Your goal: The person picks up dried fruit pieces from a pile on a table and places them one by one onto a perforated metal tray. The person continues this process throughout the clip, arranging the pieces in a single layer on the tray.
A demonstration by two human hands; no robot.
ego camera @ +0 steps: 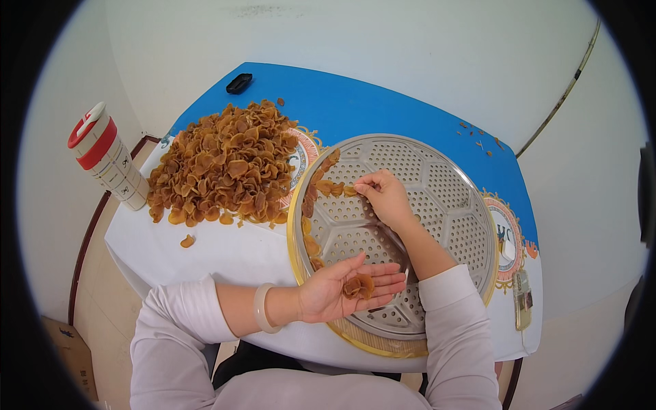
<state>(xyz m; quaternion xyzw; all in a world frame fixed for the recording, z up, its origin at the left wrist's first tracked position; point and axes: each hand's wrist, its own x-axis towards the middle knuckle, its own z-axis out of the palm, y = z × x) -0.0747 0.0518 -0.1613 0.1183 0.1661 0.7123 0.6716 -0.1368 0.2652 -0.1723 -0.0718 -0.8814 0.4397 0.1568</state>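
My left hand (pixel 328 293) is held palm up over the near edge of a round perforated metal steamer tray (pixel 359 218). A few curled brown dried slices (pixel 359 286) rest on that palm, the fingers stretched out. Over the tray's middle left, my right hand (pixel 389 202) pinches a small brown slice (pixel 350 191) between thumb and fingertips. That slice is at the end of a short row of slices (pixel 328 187) on the tray. More slices (pixel 310 241) line the tray's left rim. To the left, a large heap of the same dried slices (pixel 225 159) lies on the table.
A tumbler with a red band (pixel 110 159) stands at the table's left edge. Beneath the tray is a round woven board with a yellow rim (pixel 376 344). A phone (pixel 523 302) lies at the right, a black dish (pixel 239 83) at the back. One loose slice (pixel 187 241) lies near the heap.
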